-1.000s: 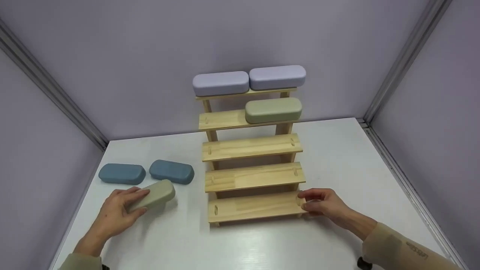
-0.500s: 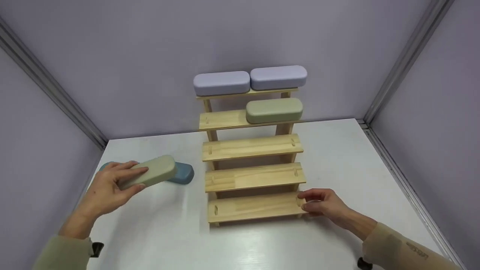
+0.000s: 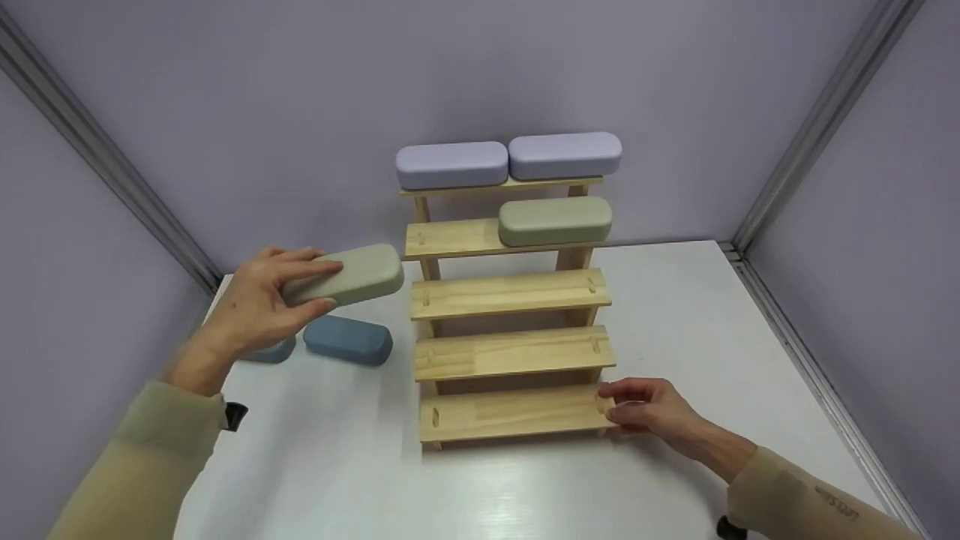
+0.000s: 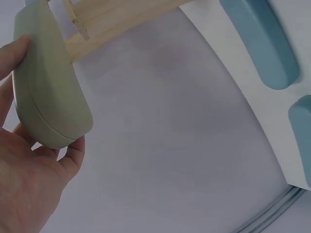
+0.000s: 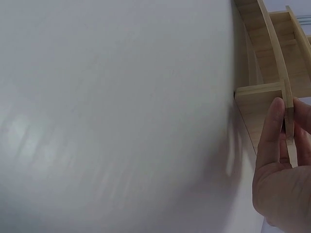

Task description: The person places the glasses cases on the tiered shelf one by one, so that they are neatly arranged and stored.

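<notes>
The right hand (image 3: 645, 411) pinches the right end of the rack's (image 3: 510, 352) bottom step, steadying it as before. The left hand (image 3: 259, 304) grips a green case (image 3: 352, 274) and has lifted it off the white tabletop (image 3: 675, 315) to the height of the middle step, just left of the rack; it is likely headed for a shelf. Two blue cases (image 3: 347, 340) lie beneath. Another green case (image 3: 555, 220) and two lilac cases (image 3: 510, 159) fill upper steps. Lilac walls (image 3: 225, 97) enclose the space.
</notes>
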Demonstrator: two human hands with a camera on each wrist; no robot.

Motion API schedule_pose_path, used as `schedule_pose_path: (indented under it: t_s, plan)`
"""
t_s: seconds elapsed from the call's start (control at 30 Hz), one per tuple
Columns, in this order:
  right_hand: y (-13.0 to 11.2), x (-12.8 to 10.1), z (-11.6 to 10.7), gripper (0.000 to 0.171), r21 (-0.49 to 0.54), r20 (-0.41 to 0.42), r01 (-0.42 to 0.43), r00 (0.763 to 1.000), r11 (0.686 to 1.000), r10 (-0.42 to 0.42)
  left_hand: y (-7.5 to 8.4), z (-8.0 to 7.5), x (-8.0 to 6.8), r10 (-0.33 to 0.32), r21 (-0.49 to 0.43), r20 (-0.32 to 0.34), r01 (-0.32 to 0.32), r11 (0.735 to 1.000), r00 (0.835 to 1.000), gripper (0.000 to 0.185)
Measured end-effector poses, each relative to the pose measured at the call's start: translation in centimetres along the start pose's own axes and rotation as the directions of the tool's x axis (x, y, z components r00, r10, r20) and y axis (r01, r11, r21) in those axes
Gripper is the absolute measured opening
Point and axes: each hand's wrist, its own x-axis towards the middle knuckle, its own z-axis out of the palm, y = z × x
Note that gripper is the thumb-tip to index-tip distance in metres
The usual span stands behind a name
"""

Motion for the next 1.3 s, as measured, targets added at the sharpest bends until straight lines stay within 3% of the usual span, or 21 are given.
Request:
schedule_pose_path:
  t_s: [0.33,0.57,0.73,0.9,1.3]
  plan:
    - [0.0,0.2,-0.1,0.050,-0.015,-0.007,0.004,1.000,1.000,-0.004,0.7,1.9,5.6,-0.032,-0.033,0.074,0.035,0.999,0.997,0.048]
    - [-0.1,0.0,-0.3,0.049,-0.010,-0.007,0.002,1.000,1.000,-0.002,1.7,3.6,8.8,-0.052,0.000,0.159,0.052,0.999,0.986,0.048]
    - [-0.1,-0.2,-0.3,0.047,-0.013,-0.004,0.015,1.000,1.000,-0.015,2.3,5.0,10.7,-0.044,0.004,0.181,0.044,0.999,0.982,0.049]
    - [-0.1,-0.2,-0.1,0.049,-0.021,-0.016,0.011,1.000,1.000,-0.011,2.6,6.1,12.1,-0.028,-0.025,0.194,0.034,0.999,0.981,0.049]
    - [-0.1,-0.4,0.2,0.050,-0.010,-0.001,0.016,1.000,1.000,-0.016,3.0,7.1,13.2,-0.029,-0.047,0.211,0.040,0.998,0.977,0.048]
